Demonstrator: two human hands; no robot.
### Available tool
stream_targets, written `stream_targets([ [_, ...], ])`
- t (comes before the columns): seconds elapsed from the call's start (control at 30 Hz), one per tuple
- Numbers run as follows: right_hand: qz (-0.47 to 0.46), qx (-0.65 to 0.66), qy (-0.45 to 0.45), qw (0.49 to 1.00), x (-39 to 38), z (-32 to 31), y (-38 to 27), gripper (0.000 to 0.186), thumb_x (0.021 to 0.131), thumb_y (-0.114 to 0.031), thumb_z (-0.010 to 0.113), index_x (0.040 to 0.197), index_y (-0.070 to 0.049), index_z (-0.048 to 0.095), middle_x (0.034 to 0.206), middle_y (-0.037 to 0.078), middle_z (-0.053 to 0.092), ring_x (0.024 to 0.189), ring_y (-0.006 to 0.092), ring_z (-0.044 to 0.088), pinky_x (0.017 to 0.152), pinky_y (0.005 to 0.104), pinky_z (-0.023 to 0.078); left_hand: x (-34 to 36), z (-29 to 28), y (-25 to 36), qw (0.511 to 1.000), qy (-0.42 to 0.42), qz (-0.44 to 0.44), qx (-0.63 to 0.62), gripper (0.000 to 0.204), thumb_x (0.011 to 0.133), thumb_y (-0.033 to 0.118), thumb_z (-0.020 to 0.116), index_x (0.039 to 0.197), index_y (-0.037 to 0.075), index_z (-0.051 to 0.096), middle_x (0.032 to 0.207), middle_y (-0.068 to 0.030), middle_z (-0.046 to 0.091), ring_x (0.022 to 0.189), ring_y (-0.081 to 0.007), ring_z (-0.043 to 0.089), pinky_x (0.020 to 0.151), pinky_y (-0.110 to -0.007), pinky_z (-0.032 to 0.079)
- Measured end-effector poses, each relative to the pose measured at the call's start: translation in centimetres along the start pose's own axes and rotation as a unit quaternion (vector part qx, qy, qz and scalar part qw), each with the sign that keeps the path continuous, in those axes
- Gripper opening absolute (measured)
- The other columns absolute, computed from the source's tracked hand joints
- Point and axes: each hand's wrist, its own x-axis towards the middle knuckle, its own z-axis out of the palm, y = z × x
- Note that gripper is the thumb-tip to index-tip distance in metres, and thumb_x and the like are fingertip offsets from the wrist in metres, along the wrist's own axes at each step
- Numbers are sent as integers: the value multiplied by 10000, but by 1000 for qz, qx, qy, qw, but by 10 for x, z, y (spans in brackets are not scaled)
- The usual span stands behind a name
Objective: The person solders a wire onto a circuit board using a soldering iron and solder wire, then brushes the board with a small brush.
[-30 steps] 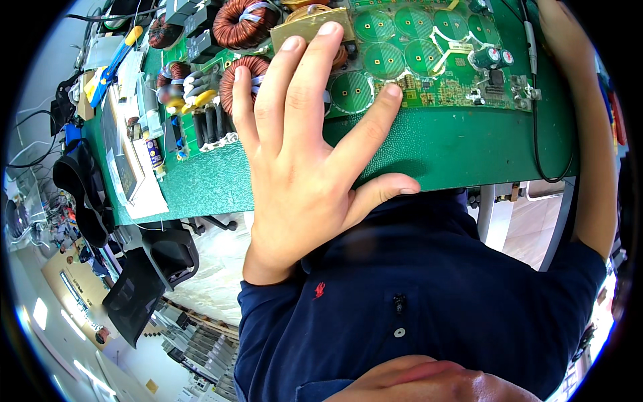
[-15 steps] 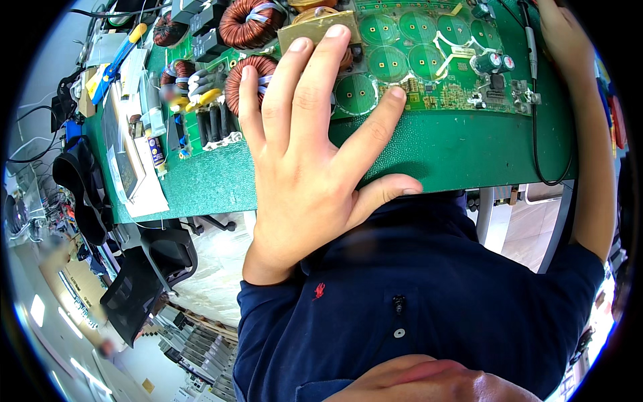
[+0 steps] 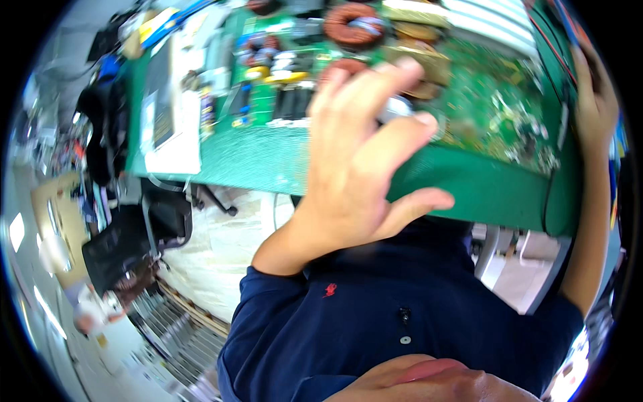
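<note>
Plainly, one left hand [image 3: 353, 164], grip wide, overlaps one circuit board [image 3: 492, 87]; one right hand's [image 3: 597, 107] grip is unclear.

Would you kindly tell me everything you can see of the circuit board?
The circuit board is green, blurred, and lies flat on the green tabletop, partly cut off by the picture's top edge. Its left part carries copper-coloured coils, black cylinders and yellow parts; its right part looks flatter, with small pale parts near the right end. The left hand spreads over its near edge; blur hides whether they touch.
</note>
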Motion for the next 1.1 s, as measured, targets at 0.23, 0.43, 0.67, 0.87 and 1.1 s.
stream_targets([
  [0.23, -6, 18, 2, 1000, 0, -5, -7, 283, 968, -170, 531, 1179, 11, 587, 1091, 83, 621, 987, 120, 572, 896, 241, 432, -8, -17, -4, 992, 100, -25, -70, 174, 698, 39, 743, 809, 60, 611, 918, -71, 659, 856, -257, 604, 820, -382, 429],
  [0.43, 23, 110, 27, 993, 13, -15, -28, 264, 971, -174, 511, 1122, 33, 575, 979, 56, 608, 848, 92, 542, 755, 220, 437, -29, -59, -20, 979, 185, -7, 88, 261, 687, 7, 746, 895, 88, 609, 905, -46, 667, 859, -234, 608, 824, -386, 440],
  [0.67, -35, 218, -63, 973, 31, -47, -73, 209, 978, -104, 461, 1147, 10, 505, 935, 59, 622, 712, 56, 467, 622, 192, 377, -65, -119, -49, 938, 223, -146, 222, 280, 728, 86, 729, 982, 31, 623, 961, -123, 642, 873, -275, 587, 776, -346, 446],
  [0.87, -100, 186, -92, 973, 64, -19, -168, 324, 985, -108, 468, 1283, -3, 543, 894, 37, 633, 685, 32, 467, 627, 171, 385, -73, -116, -51, 933, 229, -157, 231, 188, 731, 71, 705, 898, 47, 623, 953, -97, 637, 866, -273, 585, 761, -339, 429],
  [1.1, -230, 169, -87, 955, 120, 70, -276, 308, 960, -115, 513, 1253, -61, 592, 948, 56, 674, 753, 43, 518, 679, 201, 433, -80, -118, -56, 936, 262, -143, 187, 128, 706, 25, 690, 780, 55, 590, 845, -70, 648, 785, -267, 604, 681, -338, 440],
])
